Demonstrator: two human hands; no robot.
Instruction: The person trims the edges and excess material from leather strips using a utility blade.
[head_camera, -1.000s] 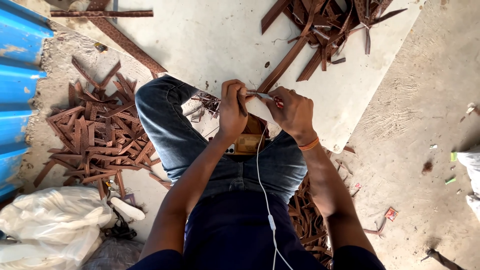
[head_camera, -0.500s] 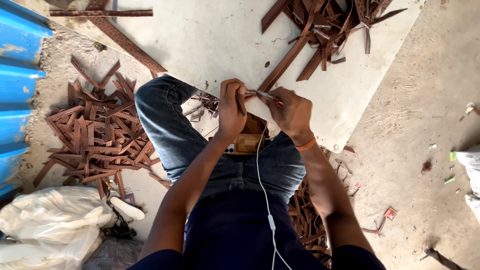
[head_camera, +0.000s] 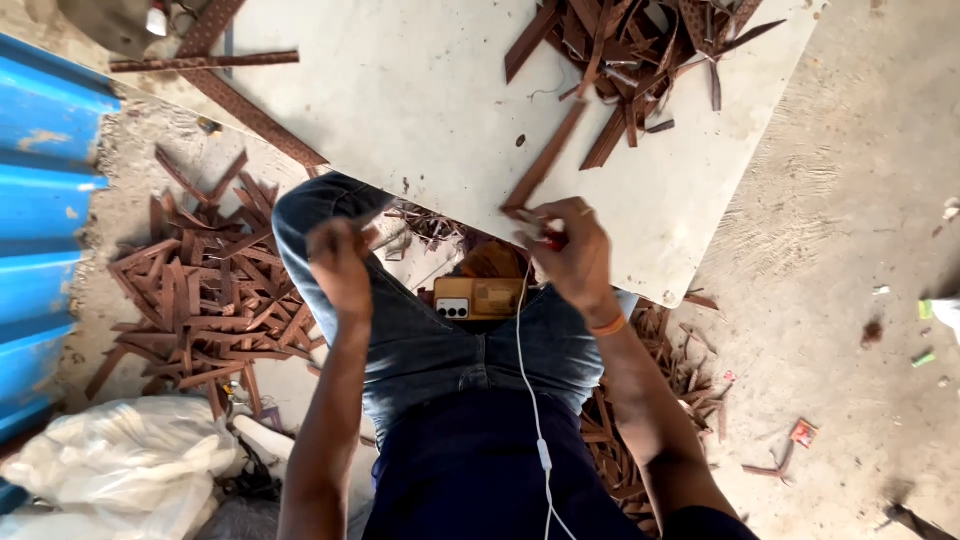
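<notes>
— Pinching a brown strip at its near end, our right hand has its fingers closed on it at the white table edge.

— And our left hand?

— It's blurred above our knee; we cannot tell its grip. A phone lies on our lap.

You are looking at reddish-brown strips lying on a pale grey bench, with more brown strips on the sandy floor. You are wearing blue jeans, an orange wristband and a white earphone cable; beside you a corrugated sheet is showing bright blue.
</notes>
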